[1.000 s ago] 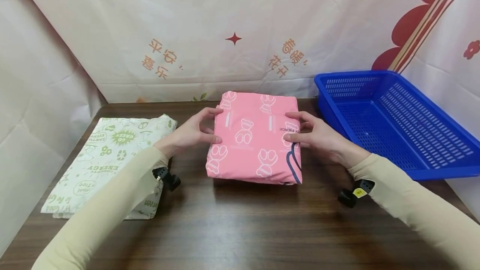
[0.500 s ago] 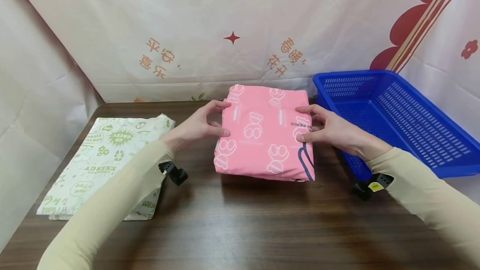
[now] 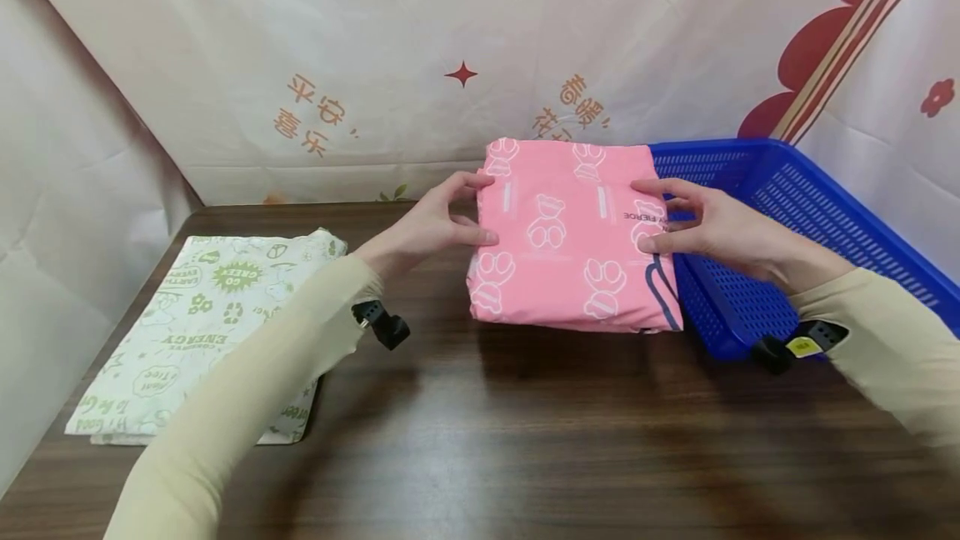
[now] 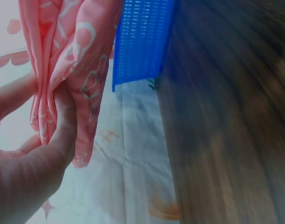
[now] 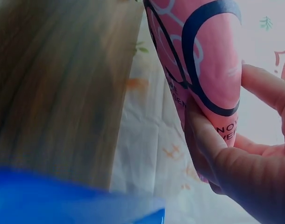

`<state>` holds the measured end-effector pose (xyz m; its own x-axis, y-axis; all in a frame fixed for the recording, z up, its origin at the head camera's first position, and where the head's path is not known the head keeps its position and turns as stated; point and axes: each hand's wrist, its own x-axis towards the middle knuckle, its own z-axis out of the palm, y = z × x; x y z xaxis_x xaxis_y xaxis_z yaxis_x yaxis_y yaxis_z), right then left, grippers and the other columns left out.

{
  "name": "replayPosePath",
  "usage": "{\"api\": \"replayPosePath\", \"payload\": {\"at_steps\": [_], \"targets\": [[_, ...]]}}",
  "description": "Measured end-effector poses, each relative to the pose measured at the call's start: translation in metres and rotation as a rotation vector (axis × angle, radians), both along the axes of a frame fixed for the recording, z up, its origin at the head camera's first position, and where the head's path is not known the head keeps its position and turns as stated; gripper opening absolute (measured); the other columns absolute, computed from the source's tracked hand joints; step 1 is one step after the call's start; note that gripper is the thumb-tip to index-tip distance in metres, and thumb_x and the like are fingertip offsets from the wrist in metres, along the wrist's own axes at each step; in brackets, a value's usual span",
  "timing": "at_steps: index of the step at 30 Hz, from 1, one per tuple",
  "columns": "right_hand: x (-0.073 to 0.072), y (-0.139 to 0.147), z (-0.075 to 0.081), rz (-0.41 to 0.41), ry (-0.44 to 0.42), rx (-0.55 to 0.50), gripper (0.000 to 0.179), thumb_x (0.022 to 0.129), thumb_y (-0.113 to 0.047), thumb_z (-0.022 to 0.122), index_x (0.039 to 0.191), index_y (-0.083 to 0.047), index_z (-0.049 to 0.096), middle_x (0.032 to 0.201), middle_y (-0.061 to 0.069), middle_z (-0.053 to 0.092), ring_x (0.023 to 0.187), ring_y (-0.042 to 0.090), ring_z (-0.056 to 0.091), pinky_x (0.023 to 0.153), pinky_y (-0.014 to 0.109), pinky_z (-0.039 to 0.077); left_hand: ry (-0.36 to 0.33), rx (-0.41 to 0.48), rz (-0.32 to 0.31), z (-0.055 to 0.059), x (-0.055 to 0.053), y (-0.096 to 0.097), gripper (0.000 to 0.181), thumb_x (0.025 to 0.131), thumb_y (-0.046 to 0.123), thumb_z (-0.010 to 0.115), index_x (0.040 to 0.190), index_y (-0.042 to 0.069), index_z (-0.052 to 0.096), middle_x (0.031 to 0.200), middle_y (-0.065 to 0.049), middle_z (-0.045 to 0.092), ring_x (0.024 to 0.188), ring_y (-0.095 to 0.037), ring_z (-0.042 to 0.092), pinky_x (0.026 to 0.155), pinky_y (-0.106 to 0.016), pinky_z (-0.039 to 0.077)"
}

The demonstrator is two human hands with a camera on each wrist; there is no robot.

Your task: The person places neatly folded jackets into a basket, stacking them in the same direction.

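Note:
A folded pink cloth (image 3: 570, 236) with white bear outlines and a dark blue line is held up over the table between both hands. My left hand (image 3: 435, 222) grips its left edge, fingers and thumb on either side; the left wrist view shows the stacked folds of the cloth (image 4: 56, 60) pinched there. On the opposite edge my right hand (image 3: 731, 227) pinches the layers likewise, and dark lettering shows beside its thumb in the right wrist view. The cloth's right part overlaps the blue basket (image 3: 705, 298) in the head view.
A folded white cloth with green print (image 3: 195, 323) lies at the left of the brown wooden table (image 3: 480, 448). The perforated basket stands at the back right, partly behind the right arm. A printed curtain (image 3: 405, 32) hangs behind the table.
Both hands have carried the pink cloth to the right and higher in the head view, up to the basket. The white and green cloth has stayed in place.

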<state>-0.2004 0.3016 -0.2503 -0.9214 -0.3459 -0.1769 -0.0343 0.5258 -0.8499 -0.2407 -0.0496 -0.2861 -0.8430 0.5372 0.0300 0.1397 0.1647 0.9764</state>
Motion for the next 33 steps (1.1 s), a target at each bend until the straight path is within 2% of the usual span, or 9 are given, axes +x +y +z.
{"api": "replayPosePath", "payload": {"at_steps": [7, 13, 19, 21, 22, 25, 27, 30, 33], "targets": [[-0.009, 0.027, 0.009, -0.012, -0.003, 0.003, 0.074, 0.092, -0.008, 0.065, 0.153, -0.019, 0.026, 0.145, 0.019, 0.026, 0.109, 0.018, 0.053, 0.083, 0.025, 0.051, 0.045, 0.021, 0.007, 0.01, -0.005, 0.027, 0.071, 0.083, 0.006, 0.075, 0.143, 0.013, 0.038, 0.131, -0.009, 0.046, 0.093, -0.024, 0.067, 0.085, -0.032, 0.052], [-0.018, 0.055, 0.02, 0.004, 0.036, 0.088, 0.071, 0.094, -0.009, 0.062, 0.153, -0.024, 0.026, 0.147, 0.02, 0.024, 0.105, 0.011, 0.055, 0.08, 0.025, 0.052, 0.09, 0.064, -0.02, 0.016, -0.01, 0.054, 0.069, 0.085, 0.003, 0.073, 0.144, 0.007, 0.036, 0.125, -0.011, 0.047, 0.093, -0.023, 0.066, 0.083, -0.03, 0.053], [-0.022, 0.084, 0.029, -0.01, 0.051, 0.284, 0.076, 0.094, -0.017, 0.063, 0.155, -0.028, 0.02, 0.148, 0.028, 0.021, 0.118, 0.04, 0.045, 0.073, 0.024, 0.051, 0.079, 0.114, -0.019, 0.015, -0.01, 0.09, 0.07, 0.085, -0.002, 0.071, 0.144, 0.007, 0.035, 0.129, -0.013, 0.043, 0.094, -0.027, 0.065, 0.08, -0.03, 0.053], [-0.025, 0.094, 0.032, -0.024, 0.05, 0.351, 0.08, 0.093, -0.02, 0.065, 0.156, -0.029, 0.016, 0.147, 0.031, 0.02, 0.117, 0.045, 0.044, 0.071, 0.024, 0.051, 0.091, 0.095, -0.003, 0.016, -0.007, 0.104, 0.07, 0.085, -0.001, 0.071, 0.144, 0.008, 0.035, 0.132, -0.013, 0.044, 0.092, -0.026, 0.066, 0.079, -0.028, 0.053], [-0.026, 0.099, 0.033, -0.033, 0.048, 0.378, 0.081, 0.093, -0.021, 0.065, 0.156, -0.029, 0.015, 0.147, 0.032, 0.02, 0.114, 0.042, 0.048, 0.071, 0.025, 0.052, 0.101, 0.083, 0.004, 0.016, -0.006, 0.111, 0.07, 0.085, 0.0, 0.071, 0.144, 0.009, 0.035, 0.131, -0.012, 0.044, 0.091, -0.025, 0.067, 0.078, -0.027, 0.053], [-0.029, 0.115, 0.036, -0.046, 0.057, 0.441, 0.086, 0.092, -0.021, 0.067, 0.156, -0.029, 0.011, 0.145, 0.033, 0.022, 0.106, 0.036, 0.054, 0.075, 0.038, 0.055, 0.148, 0.077, 0.043, 0.017, -0.004, 0.13, 0.07, 0.084, 0.0, 0.073, 0.143, 0.007, 0.037, 0.128, -0.013, 0.048, 0.087, -0.022, 0.068, 0.076, -0.024, 0.053], [-0.031, 0.125, 0.038, -0.046, 0.064, 0.477, 0.089, 0.091, -0.022, 0.068, 0.156, -0.029, 0.008, 0.146, 0.034, 0.02, 0.106, 0.037, 0.053, 0.079, 0.048, 0.054, 0.163, 0.08, 0.065, 0.017, -0.004, 0.142, 0.07, 0.083, 0.0, 0.074, 0.142, 0.007, 0.038, 0.125, -0.012, 0.05, 0.085, -0.021, 0.068, 0.074, -0.022, 0.052], [-0.035, 0.141, 0.04, -0.05, 0.051, 0.524, 0.092, 0.091, -0.026, 0.067, 0.156, -0.031, 0.002, 0.146, 0.036, 0.013, 0.11, 0.049, 0.046, 0.082, 0.06, 0.049, 0.176, 0.072, 0.105, 0.016, -0.005, 0.162, 0.07, 0.081, 0.001, 0.076, 0.142, 0.008, 0.041, 0.123, -0.009, 0.053, 0.086, -0.018, 0.067, 0.074, -0.018, 0.05], [-0.04, 0.157, 0.042, -0.055, 0.026, 0.574, 0.095, 0.092, -0.03, 0.065, 0.154, -0.034, -0.006, 0.144, 0.039, 0.007, 0.111, 0.058, 0.037, 0.081, 0.064, 0.047, 0.203, 0.028, 0.157, 0.014, -0.004, 0.182, 0.07, 0.08, 0.005, 0.079, 0.141, 0.01, 0.044, 0.124, -0.004, 0.056, 0.099, -0.01, 0.062, 0.083, -0.013, 0.043]]}}
